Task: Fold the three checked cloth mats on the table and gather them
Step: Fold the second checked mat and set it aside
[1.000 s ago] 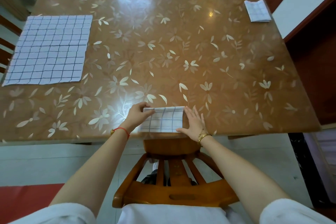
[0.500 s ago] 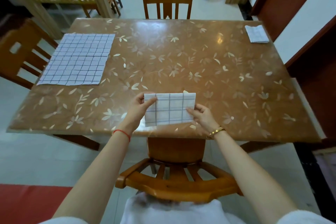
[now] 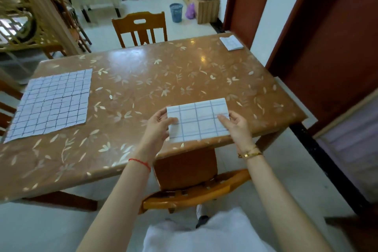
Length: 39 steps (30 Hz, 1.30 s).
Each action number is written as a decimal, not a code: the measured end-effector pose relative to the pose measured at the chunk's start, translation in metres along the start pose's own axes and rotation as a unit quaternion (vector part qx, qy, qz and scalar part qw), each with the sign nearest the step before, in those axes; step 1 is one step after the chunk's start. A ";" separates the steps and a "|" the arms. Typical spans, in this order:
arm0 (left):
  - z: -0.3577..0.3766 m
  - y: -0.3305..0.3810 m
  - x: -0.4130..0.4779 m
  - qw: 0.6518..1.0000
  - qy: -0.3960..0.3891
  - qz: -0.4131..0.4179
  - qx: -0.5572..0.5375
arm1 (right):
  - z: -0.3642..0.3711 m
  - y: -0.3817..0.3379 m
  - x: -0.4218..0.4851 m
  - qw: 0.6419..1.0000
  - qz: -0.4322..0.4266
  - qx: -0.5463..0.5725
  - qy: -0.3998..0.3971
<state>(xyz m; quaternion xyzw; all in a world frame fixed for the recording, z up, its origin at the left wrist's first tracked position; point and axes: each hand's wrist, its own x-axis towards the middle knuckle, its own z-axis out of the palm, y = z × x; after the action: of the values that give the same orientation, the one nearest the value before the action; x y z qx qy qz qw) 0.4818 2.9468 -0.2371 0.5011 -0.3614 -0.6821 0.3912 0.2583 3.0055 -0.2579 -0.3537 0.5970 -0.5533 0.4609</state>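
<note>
A folded white mat with blue checks (image 3: 198, 119) is held above the near edge of the brown floral table (image 3: 155, 80). My left hand (image 3: 158, 127) pinches its left side and my right hand (image 3: 235, 124) pinches its right side. A second checked mat (image 3: 52, 102) lies flat and unfolded at the table's left end. A third mat (image 3: 231, 42), folded small, sits at the far right corner.
A wooden chair (image 3: 192, 188) is tucked under the table right in front of me, and another chair (image 3: 141, 27) stands at the far side. A dark red door frame (image 3: 327, 51) runs along the right. A blue bin (image 3: 176, 12) stands on the floor beyond.
Both hands lifted the folded mat off the table's near edge and carried it up and to the right. My view rose and now takes in the room beyond.
</note>
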 end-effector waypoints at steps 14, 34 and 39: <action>0.050 -0.039 -0.077 0.976 -0.192 0.000 0.100 | -0.046 0.013 -0.195 0.953 -0.012 -0.043 0.301; 0.237 -0.087 -0.119 0.919 -0.361 -0.012 0.156 | -0.191 0.006 -0.275 0.886 -0.014 0.019 0.462; 0.306 -0.101 -0.119 0.922 -0.354 -0.005 0.157 | -0.254 -0.012 -0.269 0.889 -0.020 0.012 0.457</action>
<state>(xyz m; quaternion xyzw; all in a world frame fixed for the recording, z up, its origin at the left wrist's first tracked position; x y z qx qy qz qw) 0.1915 3.1279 -0.2059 0.2833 -0.5765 -0.7515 0.1507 0.1055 3.3396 -0.2129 -0.0680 0.7280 -0.6696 0.1304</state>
